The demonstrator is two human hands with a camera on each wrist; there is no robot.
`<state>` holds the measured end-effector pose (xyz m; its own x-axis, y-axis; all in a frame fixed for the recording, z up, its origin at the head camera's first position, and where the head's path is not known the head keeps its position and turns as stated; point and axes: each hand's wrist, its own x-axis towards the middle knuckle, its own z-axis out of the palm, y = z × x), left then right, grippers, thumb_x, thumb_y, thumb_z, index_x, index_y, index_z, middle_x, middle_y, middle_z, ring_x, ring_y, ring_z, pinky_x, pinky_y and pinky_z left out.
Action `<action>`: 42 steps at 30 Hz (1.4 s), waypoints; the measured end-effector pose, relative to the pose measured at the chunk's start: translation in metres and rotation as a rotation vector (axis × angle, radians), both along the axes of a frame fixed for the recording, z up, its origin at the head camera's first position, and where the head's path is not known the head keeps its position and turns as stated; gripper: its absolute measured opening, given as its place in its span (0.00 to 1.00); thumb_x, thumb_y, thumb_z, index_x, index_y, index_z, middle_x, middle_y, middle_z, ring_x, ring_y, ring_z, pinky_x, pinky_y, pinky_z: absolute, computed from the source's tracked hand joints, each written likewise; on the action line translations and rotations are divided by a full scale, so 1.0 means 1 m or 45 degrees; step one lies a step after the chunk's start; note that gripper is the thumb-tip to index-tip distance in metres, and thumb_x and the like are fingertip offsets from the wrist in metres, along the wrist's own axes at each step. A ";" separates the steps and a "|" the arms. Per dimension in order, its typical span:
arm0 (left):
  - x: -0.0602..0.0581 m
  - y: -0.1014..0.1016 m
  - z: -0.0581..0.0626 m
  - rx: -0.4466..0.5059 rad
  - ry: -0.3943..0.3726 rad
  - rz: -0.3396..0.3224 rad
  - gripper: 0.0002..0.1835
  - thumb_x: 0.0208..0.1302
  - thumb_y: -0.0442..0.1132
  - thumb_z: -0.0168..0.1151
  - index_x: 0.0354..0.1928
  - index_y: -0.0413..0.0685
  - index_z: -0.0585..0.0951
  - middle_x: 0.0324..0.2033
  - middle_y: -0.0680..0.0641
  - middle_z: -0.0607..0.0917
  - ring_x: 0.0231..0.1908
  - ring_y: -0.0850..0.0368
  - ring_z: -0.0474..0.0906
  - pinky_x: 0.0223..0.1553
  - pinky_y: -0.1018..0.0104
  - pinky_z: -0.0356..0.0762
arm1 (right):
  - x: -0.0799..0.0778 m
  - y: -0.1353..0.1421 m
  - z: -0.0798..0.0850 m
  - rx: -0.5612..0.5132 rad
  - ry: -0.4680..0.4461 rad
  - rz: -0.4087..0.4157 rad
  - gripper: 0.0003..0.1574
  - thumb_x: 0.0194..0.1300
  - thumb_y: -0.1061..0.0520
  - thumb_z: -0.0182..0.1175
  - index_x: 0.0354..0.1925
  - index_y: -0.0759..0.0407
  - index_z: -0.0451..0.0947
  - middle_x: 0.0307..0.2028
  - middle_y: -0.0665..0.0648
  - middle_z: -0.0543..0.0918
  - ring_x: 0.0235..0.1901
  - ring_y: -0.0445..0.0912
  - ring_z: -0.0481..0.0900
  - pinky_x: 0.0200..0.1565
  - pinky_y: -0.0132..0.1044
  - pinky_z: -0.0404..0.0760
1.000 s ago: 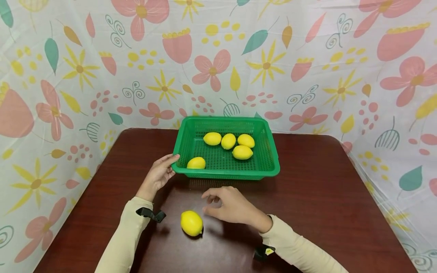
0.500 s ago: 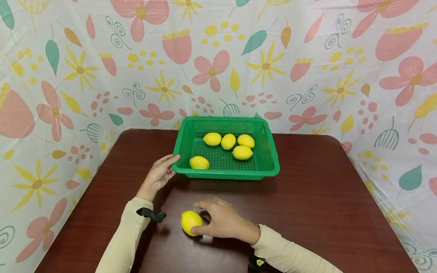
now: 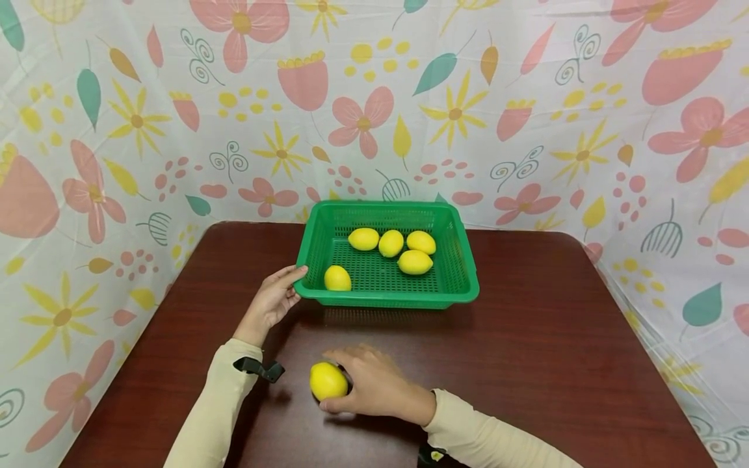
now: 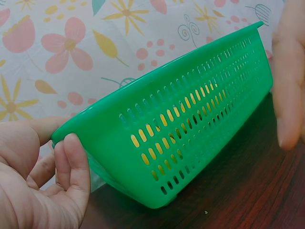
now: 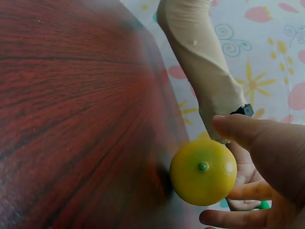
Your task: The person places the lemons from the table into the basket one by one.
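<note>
My left hand (image 3: 270, 304) pinches the left front corner of a green plastic basket (image 3: 386, 299), thumb over the rim and fingers beneath, as the left wrist view shows up close. Several lemons lie inside: one lemon (image 3: 337, 279) near the front left, the others grouped toward the back right, such as this lemon (image 3: 415, 262). On the table in front of the basket is a single lemon (image 3: 328, 381). Around it my right hand (image 3: 374, 383) is spread, thumb on the near side and fingers on the far side. In the right wrist view a gap shows between the thumb (image 5: 238, 129) and that lemon.
The dark red-brown wooden table (image 3: 526, 338) reaches back to a flower-printed curtain (image 3: 363, 97), which also runs along both sides. Black straps, one strap (image 3: 257, 368) among them, hang at the wrists of the beige sleeves.
My right hand has come down and leftward from above the table to surround the loose lemon. The front-left lemon in the basket has rolled and turned slightly. My left hand stays put.
</note>
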<state>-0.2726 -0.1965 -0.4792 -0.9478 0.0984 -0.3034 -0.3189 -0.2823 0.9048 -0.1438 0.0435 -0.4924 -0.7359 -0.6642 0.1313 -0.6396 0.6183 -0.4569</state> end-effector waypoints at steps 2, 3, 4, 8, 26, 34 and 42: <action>0.000 0.000 0.000 0.011 0.002 0.000 0.18 0.75 0.43 0.62 0.61 0.45 0.73 0.29 0.57 0.80 0.23 0.66 0.70 0.31 0.74 0.72 | 0.000 -0.001 0.000 -0.004 -0.008 0.006 0.40 0.55 0.31 0.74 0.61 0.44 0.80 0.51 0.44 0.85 0.46 0.41 0.80 0.42 0.36 0.80; 0.000 0.000 0.000 0.016 0.003 0.000 0.18 0.75 0.43 0.62 0.61 0.45 0.73 0.29 0.57 0.81 0.23 0.66 0.71 0.31 0.74 0.72 | 0.000 -0.001 0.000 -0.005 -0.015 0.007 0.38 0.55 0.32 0.75 0.59 0.43 0.80 0.50 0.43 0.85 0.45 0.40 0.79 0.41 0.35 0.79; 0.000 0.001 -0.001 0.018 0.001 0.003 0.18 0.76 0.43 0.62 0.60 0.45 0.73 0.29 0.57 0.81 0.23 0.66 0.71 0.31 0.74 0.72 | 0.000 -0.001 0.000 -0.007 -0.023 0.007 0.36 0.54 0.33 0.76 0.58 0.42 0.81 0.49 0.42 0.85 0.44 0.39 0.79 0.40 0.34 0.79; 0.000 0.002 0.000 0.018 0.000 0.002 0.18 0.75 0.43 0.62 0.61 0.46 0.72 0.27 0.58 0.79 0.23 0.66 0.69 0.30 0.74 0.72 | 0.000 -0.002 -0.001 -0.009 -0.040 0.005 0.33 0.54 0.36 0.76 0.56 0.41 0.82 0.47 0.42 0.86 0.41 0.38 0.78 0.38 0.32 0.77; 0.001 0.003 -0.001 0.029 -0.001 -0.007 0.14 0.74 0.43 0.63 0.55 0.47 0.75 0.29 0.56 0.81 0.24 0.66 0.72 0.31 0.74 0.73 | -0.001 0.002 -0.005 -0.125 -0.073 0.037 0.31 0.56 0.40 0.76 0.56 0.43 0.82 0.46 0.40 0.86 0.40 0.34 0.78 0.44 0.32 0.77; 0.001 0.003 -0.001 0.016 -0.007 -0.009 0.17 0.74 0.44 0.63 0.58 0.47 0.74 0.28 0.56 0.81 0.23 0.66 0.71 0.31 0.74 0.72 | -0.006 0.011 0.009 -0.163 -0.196 0.121 0.32 0.58 0.40 0.74 0.60 0.42 0.81 0.48 0.38 0.86 0.40 0.32 0.78 0.44 0.30 0.77; 0.001 -0.001 -0.001 0.017 -0.005 -0.015 0.19 0.75 0.44 0.63 0.61 0.46 0.73 0.30 0.57 0.81 0.24 0.66 0.72 0.32 0.74 0.72 | -0.018 0.019 0.040 -0.122 -0.253 0.232 0.34 0.58 0.40 0.73 0.63 0.43 0.81 0.52 0.37 0.85 0.37 0.28 0.78 0.46 0.31 0.73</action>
